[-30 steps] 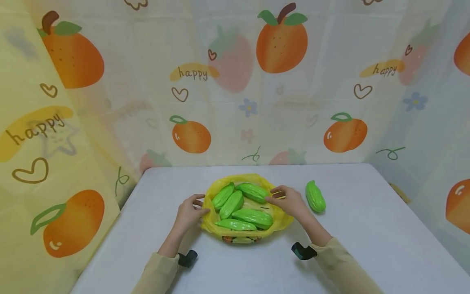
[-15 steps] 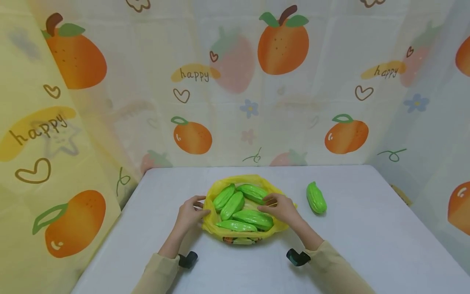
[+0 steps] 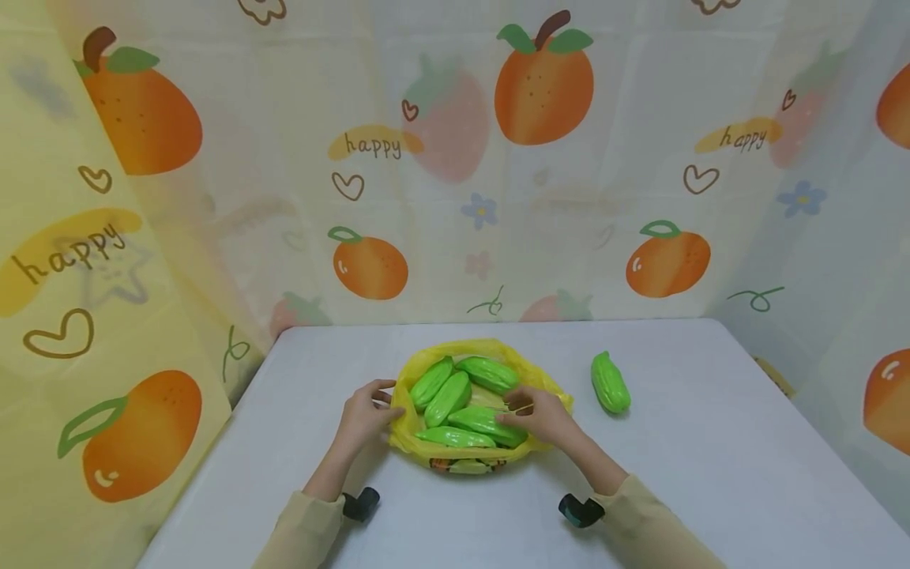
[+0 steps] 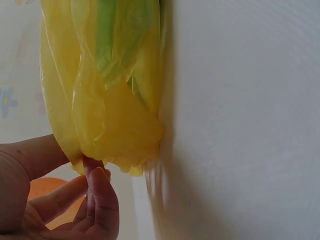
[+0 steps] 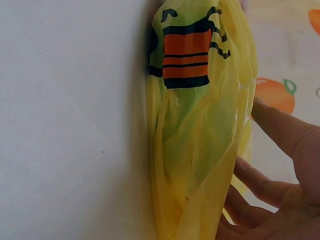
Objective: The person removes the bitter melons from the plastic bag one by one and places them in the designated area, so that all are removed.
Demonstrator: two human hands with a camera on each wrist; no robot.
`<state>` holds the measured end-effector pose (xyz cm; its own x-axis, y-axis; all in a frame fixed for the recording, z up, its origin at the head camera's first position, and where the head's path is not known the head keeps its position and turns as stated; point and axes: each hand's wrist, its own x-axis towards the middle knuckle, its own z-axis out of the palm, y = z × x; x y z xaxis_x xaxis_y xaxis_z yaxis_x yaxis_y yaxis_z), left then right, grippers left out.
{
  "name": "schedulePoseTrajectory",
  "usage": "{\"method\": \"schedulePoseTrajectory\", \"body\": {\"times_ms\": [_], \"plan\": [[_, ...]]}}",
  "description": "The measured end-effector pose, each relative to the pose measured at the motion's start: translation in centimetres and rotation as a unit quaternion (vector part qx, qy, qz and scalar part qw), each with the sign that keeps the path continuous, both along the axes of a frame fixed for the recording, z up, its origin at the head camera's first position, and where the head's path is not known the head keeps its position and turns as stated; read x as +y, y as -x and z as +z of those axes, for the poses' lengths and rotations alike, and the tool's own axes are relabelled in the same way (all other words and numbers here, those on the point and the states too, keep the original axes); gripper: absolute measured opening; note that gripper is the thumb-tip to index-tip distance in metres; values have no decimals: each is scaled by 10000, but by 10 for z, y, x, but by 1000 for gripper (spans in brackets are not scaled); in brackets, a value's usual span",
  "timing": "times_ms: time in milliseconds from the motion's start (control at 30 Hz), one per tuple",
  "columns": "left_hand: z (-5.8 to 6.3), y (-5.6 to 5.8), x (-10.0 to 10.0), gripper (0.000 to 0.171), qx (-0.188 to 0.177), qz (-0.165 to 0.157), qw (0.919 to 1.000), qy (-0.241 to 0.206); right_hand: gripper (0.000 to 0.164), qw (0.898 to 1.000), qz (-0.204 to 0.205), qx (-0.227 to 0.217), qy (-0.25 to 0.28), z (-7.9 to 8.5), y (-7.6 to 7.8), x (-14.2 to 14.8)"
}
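A yellow plastic bag sits on the table with its mouth held wide. Several glossy green ridged gourds lie inside. My left hand is at the bag's left side; in the left wrist view, thumb and finger pinch the bag's edge. My right hand reaches over the right part of the opening, fingers loosely bent above the gourds. Seen from the right wrist, its fingers are spread along the far side of the bag, partly hidden by it. A thin yellow line shows near those fingertips.
One more green gourd lies on the white table, right of the bag. A fruit-printed curtain stands behind and at the sides. Each wrist carries a small black camera.
My right hand has moved left and slightly nearer, from the bag's right rim to over the opening. The left hand has kept its place at the bag. The gourds look unmoved.
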<state>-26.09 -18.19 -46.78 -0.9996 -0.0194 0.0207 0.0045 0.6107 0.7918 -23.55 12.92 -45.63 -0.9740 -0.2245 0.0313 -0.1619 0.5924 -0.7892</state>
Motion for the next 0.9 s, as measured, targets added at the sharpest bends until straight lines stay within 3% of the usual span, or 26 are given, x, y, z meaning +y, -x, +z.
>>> {"method": "schedulePoseTrajectory", "body": {"times_ms": [300, 567, 900], "plan": [[-2, 3, -1, 52, -73, -16, 9999, -93, 50, 9996, 207, 50, -204, -1, -2, -1], [-1, 3, -1, 52, -50, -21, 10000, 4, 48, 9981, 62, -337, -510, -4, 1, -4], [-4, 5, -2, 53, -94, -18, 10000, 3, 52, 9958, 240, -374, -795, -6, 0, -3]]}}
